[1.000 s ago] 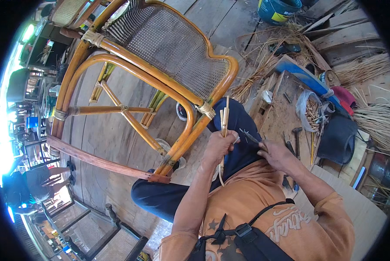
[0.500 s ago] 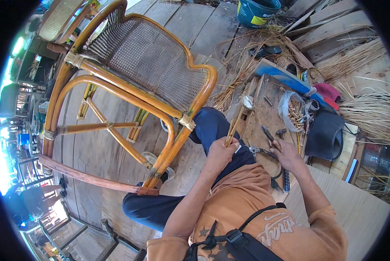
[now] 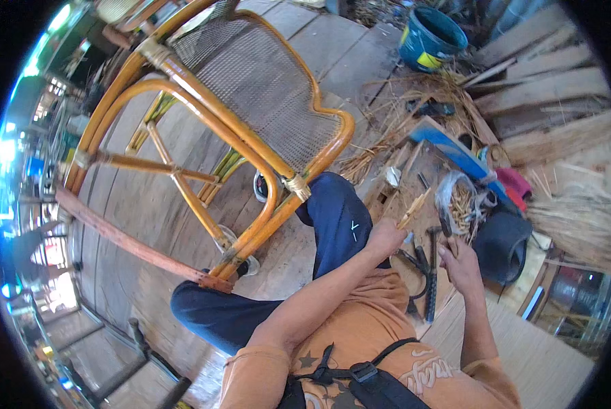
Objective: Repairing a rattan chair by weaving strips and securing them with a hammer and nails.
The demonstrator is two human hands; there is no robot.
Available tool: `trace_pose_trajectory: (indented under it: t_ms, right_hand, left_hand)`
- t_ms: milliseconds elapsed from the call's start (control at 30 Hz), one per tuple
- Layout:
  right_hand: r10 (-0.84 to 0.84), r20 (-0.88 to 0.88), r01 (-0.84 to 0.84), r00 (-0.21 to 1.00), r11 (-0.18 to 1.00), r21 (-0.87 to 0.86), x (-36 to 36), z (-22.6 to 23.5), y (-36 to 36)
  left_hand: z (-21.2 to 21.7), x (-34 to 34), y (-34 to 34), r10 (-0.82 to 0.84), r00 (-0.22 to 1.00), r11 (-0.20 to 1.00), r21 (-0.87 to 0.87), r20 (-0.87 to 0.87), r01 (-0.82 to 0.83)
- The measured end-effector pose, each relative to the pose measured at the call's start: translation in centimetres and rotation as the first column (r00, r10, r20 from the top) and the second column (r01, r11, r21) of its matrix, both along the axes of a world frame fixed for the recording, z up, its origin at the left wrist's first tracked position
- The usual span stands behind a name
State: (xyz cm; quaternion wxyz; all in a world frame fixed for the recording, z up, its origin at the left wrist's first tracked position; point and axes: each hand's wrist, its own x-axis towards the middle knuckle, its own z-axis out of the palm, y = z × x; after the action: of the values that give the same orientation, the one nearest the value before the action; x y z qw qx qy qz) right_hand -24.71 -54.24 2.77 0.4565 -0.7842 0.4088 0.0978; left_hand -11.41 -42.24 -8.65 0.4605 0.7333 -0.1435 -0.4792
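My left hand [image 3: 386, 238] is closed round a short bundle of pale rattan strips [image 3: 415, 206], whose split ends stick out toward the upper right. In my right hand [image 3: 462, 267] is a slim dark tool [image 3: 448, 232], perhaps a knife, its tip pointing up and away. The two hands are apart, over a low wooden work board [image 3: 414, 184]. Between them lie a hammer [image 3: 433, 273] and a black-handled cutting tool [image 3: 414, 262]. A rattan chair [image 3: 251, 82] with woven cane mesh stands tilted on the left, beside my knee.
A clear bag of short wooden pegs [image 3: 459, 204] sits beyond my right hand, near a blue-painted plank [image 3: 448, 146] and a black container [image 3: 502, 247]. A reddish curved wooden piece [image 3: 135, 242] leans against the chair. Farther off are a green bucket [image 3: 431, 37] and loose cane fibres [image 3: 564, 204].
My left hand has moved right and up with the rattan strips, which now point toward the bag. My right hand has shifted slightly, turning its tool more upright. The view has shifted too.
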Motion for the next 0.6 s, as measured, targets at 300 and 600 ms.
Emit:
trace_pose_trajectory:
  t_ms: [300,600]
  right_hand:
    - [0.301,0.069,-0.299,0.951,0.953,-0.044,1.8,-0.1,3.4]
    - [0.564,0.149,-0.564,0.812,0.824,-0.045,0.5,-6.4,1.8]
  left_hand:
    - [-0.1,2.3,4.6,0.043,0.756,0.91,-0.339,0.653,0.241]
    - [5.5,1.6,5.9,0.221,0.784,0.762,-0.399,-0.58,-0.511]
